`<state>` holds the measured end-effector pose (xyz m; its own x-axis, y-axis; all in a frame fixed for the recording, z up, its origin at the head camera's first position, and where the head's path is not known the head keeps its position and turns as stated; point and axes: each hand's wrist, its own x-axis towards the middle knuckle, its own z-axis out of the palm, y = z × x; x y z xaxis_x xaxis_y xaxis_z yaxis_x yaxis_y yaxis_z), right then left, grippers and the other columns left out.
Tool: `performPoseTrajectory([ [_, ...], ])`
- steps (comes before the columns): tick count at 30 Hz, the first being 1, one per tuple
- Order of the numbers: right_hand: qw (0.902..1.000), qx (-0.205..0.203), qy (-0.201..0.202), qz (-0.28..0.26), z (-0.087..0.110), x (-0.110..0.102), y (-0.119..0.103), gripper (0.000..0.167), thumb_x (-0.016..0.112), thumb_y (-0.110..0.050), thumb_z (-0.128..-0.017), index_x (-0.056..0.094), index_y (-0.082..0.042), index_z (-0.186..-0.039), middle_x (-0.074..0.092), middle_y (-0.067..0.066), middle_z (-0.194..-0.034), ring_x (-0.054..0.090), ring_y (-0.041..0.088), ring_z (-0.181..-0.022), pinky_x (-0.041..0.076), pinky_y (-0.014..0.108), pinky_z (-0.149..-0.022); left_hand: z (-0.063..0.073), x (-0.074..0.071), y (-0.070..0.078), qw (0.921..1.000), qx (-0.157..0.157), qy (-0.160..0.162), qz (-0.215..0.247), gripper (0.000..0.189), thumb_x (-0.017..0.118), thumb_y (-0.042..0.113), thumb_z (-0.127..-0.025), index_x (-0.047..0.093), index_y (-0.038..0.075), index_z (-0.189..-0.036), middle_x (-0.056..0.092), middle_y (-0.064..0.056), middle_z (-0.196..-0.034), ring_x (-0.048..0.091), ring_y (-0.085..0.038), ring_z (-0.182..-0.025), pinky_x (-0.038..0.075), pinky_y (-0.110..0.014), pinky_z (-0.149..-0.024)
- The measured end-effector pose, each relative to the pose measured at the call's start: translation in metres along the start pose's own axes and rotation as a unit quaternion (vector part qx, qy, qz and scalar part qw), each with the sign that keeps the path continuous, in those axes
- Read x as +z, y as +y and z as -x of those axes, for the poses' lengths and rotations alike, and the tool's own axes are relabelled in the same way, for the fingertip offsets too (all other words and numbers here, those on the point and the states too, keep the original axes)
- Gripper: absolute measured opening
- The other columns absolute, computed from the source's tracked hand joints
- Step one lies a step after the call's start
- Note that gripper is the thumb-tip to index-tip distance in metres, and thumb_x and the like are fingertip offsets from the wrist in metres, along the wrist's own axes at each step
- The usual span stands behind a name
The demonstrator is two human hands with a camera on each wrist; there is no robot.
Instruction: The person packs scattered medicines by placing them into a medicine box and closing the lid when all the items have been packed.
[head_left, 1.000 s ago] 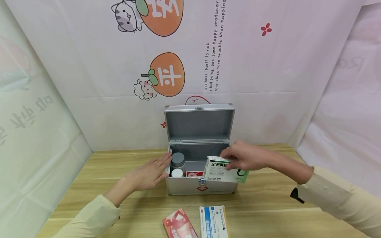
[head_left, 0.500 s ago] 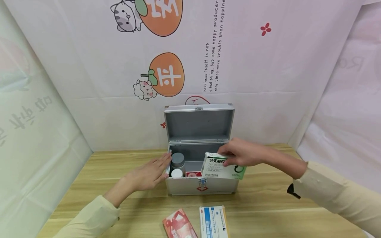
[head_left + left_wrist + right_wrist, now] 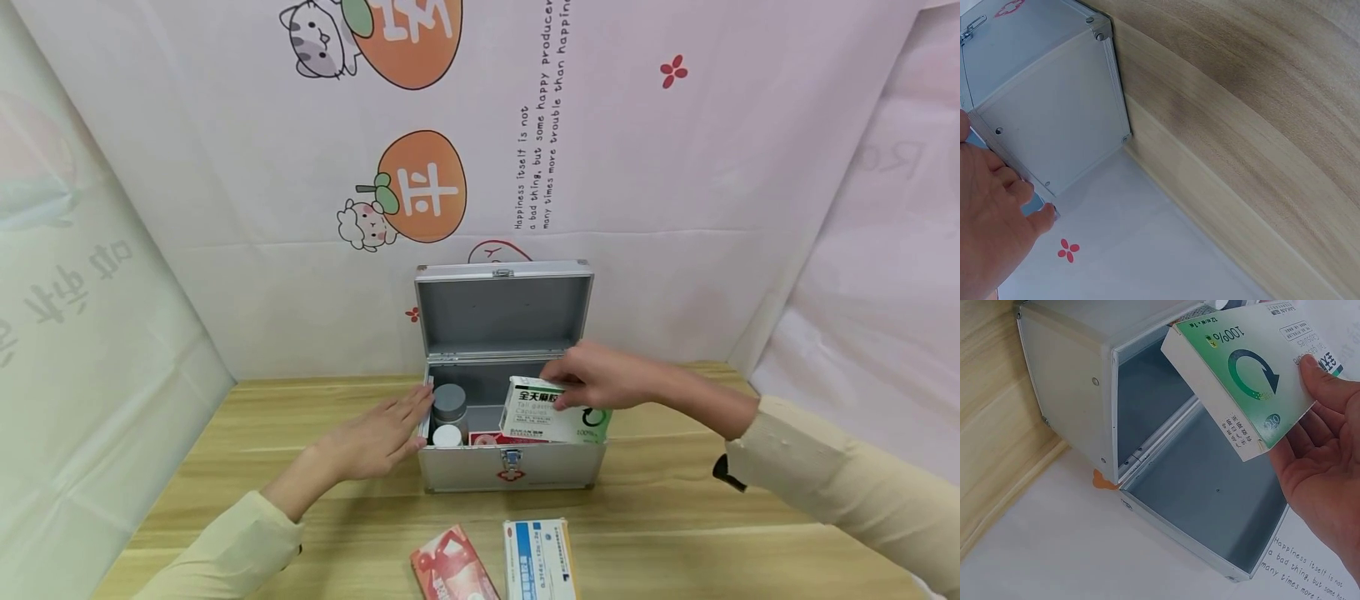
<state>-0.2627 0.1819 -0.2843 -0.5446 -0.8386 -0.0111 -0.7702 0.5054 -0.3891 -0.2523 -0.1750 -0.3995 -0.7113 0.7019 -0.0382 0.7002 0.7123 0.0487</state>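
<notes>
An aluminium first-aid case [image 3: 465,471] with a red cross stands on the table, its lid [image 3: 502,317] raised. My right hand [image 3: 600,379] pinches a white and green medicine box [image 3: 558,412], thumb on its printed front and fingers behind. The medicine box is tilted at the case's opening, its lower edge overlapping the front rim in the head view. In the right wrist view, the medicine box [image 3: 1254,381] shows its green end over the opening. My left hand [image 3: 375,437] rests on the case's left rim with fingers extended. Inside are a grey-capped bottle [image 3: 450,404], a white-capped bottle [image 3: 447,436] and a red box [image 3: 486,438].
Near the front of the wooden table [image 3: 360,533] lie a red and pink box [image 3: 453,567] and a blue and white medicine box [image 3: 538,562]. A printed white cloth [image 3: 637,208] hangs close behind the case, and cloth also hangs at both sides.
My right hand has carried the white and green medicine box left and slightly farther back over the case's opening. The left hand has stayed at the left rim.
</notes>
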Motion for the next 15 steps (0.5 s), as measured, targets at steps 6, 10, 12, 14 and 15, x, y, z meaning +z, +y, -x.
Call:
performPoseTrajectory([
  [6,1.0000,-0.005,-0.002,0.004,-0.008,-0.001,0.003,0.004,0.072,-0.013,-0.092,0.069,-0.013,-0.090,0.054,-0.012,-0.071,0.038,-0.001,-0.058,0.031,0.017,-0.054,0.001,0.000,0.000,1.0000,-0.001,0.001,0.000,0.067,0.032,0.043,-0.108,0.016,0.002,-0.159,0.010,-0.016,-0.168,0.013,-0.029,-0.156,0.026,-0.051,-0.123],
  [10,0.9999,-0.011,-0.002,0.008,-0.013,0.000,0.005,0.005,0.072,-0.013,-0.092,0.068,-0.013,-0.088,0.047,-0.011,-0.068,0.035,-0.001,-0.058,0.030,0.017,-0.054,0.001,0.000,0.000,1.0000,-0.001,0.002,0.002,0.067,0.033,0.042,-0.108,0.016,0.001,-0.159,0.010,-0.016,-0.168,0.013,-0.029,-0.156,0.025,-0.051,-0.123],
  [12,0.9999,-0.011,-0.001,0.012,-0.015,0.000,0.006,0.006,0.072,-0.012,-0.092,0.068,-0.014,-0.087,0.045,-0.012,-0.067,0.034,-0.001,-0.058,0.029,0.018,-0.054,0.001,0.000,0.001,1.0000,-0.002,0.001,0.002,0.067,0.033,0.042,-0.108,0.016,0.002,-0.159,0.010,-0.016,-0.168,0.013,-0.029,-0.156,0.025,-0.051,-0.123],
  [14,0.9998,-0.011,-0.001,0.016,-0.017,0.001,0.007,0.008,0.072,-0.012,-0.091,0.067,-0.015,-0.086,0.042,-0.012,-0.066,0.033,0.000,-0.058,0.029,0.018,-0.055,0.001,0.000,0.001,1.0000,-0.003,0.000,0.002,0.067,0.034,0.042,-0.108,0.016,0.002,-0.159,0.010,-0.016,-0.168,0.013,-0.029,-0.156,0.025,-0.051,-0.123],
  [15,0.9998,-0.011,-0.001,0.018,-0.018,0.001,0.007,0.009,0.073,-0.012,-0.091,0.066,-0.015,-0.085,0.041,-0.012,-0.066,0.033,0.000,-0.058,0.029,0.018,-0.055,0.001,0.000,0.000,1.0000,-0.004,0.000,0.002,0.067,0.034,0.042,-0.108,0.016,0.002,-0.159,0.010,-0.016,-0.168,0.013,-0.029,-0.156,0.025,-0.051,-0.123],
])
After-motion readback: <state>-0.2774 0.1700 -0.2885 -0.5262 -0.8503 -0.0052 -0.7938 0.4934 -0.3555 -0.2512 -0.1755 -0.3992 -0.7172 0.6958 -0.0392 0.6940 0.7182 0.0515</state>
